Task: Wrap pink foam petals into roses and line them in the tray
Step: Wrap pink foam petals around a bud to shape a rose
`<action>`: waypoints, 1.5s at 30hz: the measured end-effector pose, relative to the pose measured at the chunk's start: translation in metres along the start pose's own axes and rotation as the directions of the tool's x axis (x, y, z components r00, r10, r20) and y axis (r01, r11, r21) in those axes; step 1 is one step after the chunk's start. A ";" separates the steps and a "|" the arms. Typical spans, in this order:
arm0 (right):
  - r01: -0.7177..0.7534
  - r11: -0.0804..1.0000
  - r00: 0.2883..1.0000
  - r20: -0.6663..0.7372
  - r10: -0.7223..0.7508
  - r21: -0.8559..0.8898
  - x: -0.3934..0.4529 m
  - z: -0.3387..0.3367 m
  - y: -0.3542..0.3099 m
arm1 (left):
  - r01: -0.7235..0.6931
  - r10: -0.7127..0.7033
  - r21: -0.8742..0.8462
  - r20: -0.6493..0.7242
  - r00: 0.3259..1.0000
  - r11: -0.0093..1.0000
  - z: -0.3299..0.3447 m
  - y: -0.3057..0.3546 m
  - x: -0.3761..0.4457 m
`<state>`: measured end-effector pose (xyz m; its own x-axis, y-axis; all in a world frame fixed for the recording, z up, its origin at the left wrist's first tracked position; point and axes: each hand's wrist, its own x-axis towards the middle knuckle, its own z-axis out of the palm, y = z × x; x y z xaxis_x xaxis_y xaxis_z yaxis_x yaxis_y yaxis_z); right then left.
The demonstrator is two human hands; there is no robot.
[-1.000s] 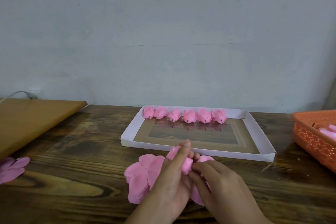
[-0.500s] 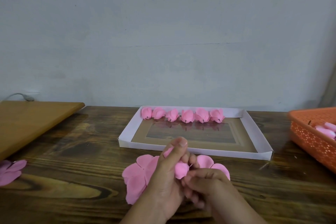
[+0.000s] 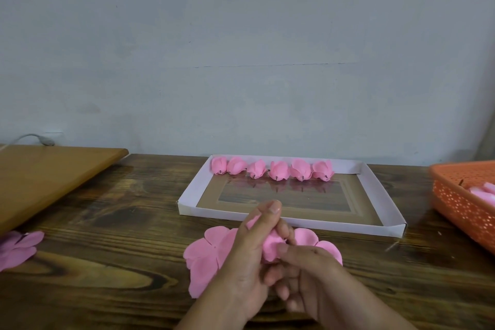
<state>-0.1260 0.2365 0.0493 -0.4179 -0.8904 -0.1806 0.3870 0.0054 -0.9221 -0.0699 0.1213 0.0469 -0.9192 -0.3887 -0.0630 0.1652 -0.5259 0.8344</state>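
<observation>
A pink foam rose bud [image 3: 272,247] sits between both hands just in front of the tray. My left hand [image 3: 249,262] curls round it, forefinger raised over the top. My right hand [image 3: 305,276] pinches it from the right with curled fingers. Under the hands lie flat pink foam petals [image 3: 207,257] on the wooden table. The white cardboard tray [image 3: 375,225] holds several finished pink roses [image 3: 273,172] in a row along its far wall.
An orange perforated basket [image 3: 466,203] with more pink foam stands at the right edge. A wooden board [image 3: 48,177] lies at the left, a cable behind it. Loose purple-pink petals [image 3: 16,249] lie at the near left. A grey wall backs the table.
My right hand's fingers have curled in tighter under the bud and my left forefinger has shifted over it. The flat petals at the right show more. The tray is unchanged.
</observation>
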 end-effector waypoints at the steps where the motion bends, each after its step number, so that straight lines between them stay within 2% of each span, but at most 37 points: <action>1: 0.025 1.000 0.999 -0.037 -0.025 0.005 0.001 -0.001 0.001 | -0.007 0.007 -0.005 -0.004 1.000 1.000 0.000 -0.001 0.000; 5: 0.153 0.986 0.970 -0.200 -0.137 0.063 0.000 0.001 0.003 | -0.052 0.053 -0.021 0.033 0.998 0.998 0.005 0.000 -0.003; 7: 0.242 0.969 0.933 -0.263 -0.246 -0.047 -0.002 0.006 0.004 | -0.073 0.073 0.001 0.024 0.997 0.997 0.006 0.001 -0.004; 9: 0.326 0.909 0.869 -0.294 -0.397 -0.261 -0.002 0.009 0.010 | -0.098 0.098 -0.008 0.003 0.995 0.995 0.007 0.000 -0.003; 11: 0.350 0.755 0.758 -0.305 -0.576 -0.555 -0.003 0.008 0.020 | -0.110 0.109 -0.063 -0.029 0.994 0.992 0.009 -0.003 -0.002; 13: 0.318 0.528 0.620 -0.249 -0.744 -0.787 -0.002 0.007 0.028 | -0.109 0.104 -0.134 -0.047 0.993 0.985 0.011 -0.005 -0.003; 14: 0.303 0.429 0.570 -0.199 -0.797 -0.851 -0.001 0.007 0.030 | -0.106 0.098 -0.155 -0.054 0.994 0.982 0.012 -0.006 -0.003; 15: 0.297 0.398 0.557 -0.181 -0.811 -0.868 -0.001 0.008 0.032 | -0.105 0.095 -0.164 -0.067 0.993 0.981 0.012 -0.006 -0.002; 16: 0.299 0.443 0.579 -0.209 -0.788 -0.845 0.000 0.009 0.032 | -0.102 0.089 -0.165 -0.083 0.993 0.981 0.012 -0.007 -0.001; 19: 0.314 0.717 0.733 -0.320 -0.600 -0.622 0.002 0.010 0.028 | -0.097 0.081 -0.126 -0.122 0.989 0.987 0.008 -0.007 0.002; 21: 0.326 0.841 0.801 -0.346 -0.489 -0.432 0.003 0.009 0.023 | -0.109 0.095 -0.112 -0.127 0.987 0.988 0.006 -0.005 0.002; 23: 0.326 0.917 0.850 -0.353 -0.390 -0.229 0.002 0.008 0.018 | -0.130 0.118 -0.115 -0.109 0.987 0.985 0.006 -0.003 0.001; 26: 0.318 0.933 0.859 -0.365 -0.359 -0.171 0.001 0.009 0.014 | -0.172 0.159 -0.125 -0.105 0.982 0.977 0.008 -0.004 0.001; 28: 0.338 0.887 0.803 -0.394 -0.447 -0.316 0.001 0.010 0.016 | -0.180 0.166 -0.124 -0.116 0.979 0.976 0.009 -0.007 0.002; 31: 0.316 0.749 0.722 -0.364 -0.588 -0.582 0.002 0.012 0.026 | -0.157 0.140 -0.135 -0.132 0.981 0.978 0.010 -0.010 0.002; 34: 0.296 0.674 0.694 -0.332 -0.639 -0.677 0.002 0.013 0.033 | -0.139 0.115 -0.156 -0.151 0.982 0.978 0.010 -0.011 0.003; 36: 0.292 0.684 0.708 -0.329 -0.624 -0.669 0.003 0.012 0.034 | -0.117 0.092 -0.145 -0.169 0.981 0.982 0.007 -0.011 0.004; 40: 0.319 0.797 0.779 -0.336 -0.528 -0.513 0.006 0.007 0.028 | -0.117 0.098 -0.108 -0.168 0.981 0.987 0.003 -0.011 0.007; 43: 0.324 0.858 0.794 -0.379 -0.475 -0.399 0.008 0.002 0.024 | -0.120 0.110 -0.064 -0.138 0.984 0.991 0.005 -0.013 0.005; 45: 0.312 0.865 0.796 -0.388 -0.464 -0.394 0.010 0.001 0.025 | -0.134 0.120 -0.074 -0.166 0.979 0.988 0.006 -0.016 0.005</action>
<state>-0.1200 0.2272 0.0249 -0.8315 -0.5346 0.1512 -0.1196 -0.0935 -0.9884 -0.0793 0.1319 0.0363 -0.8206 -0.5691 -0.0523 0.3127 -0.5238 0.7924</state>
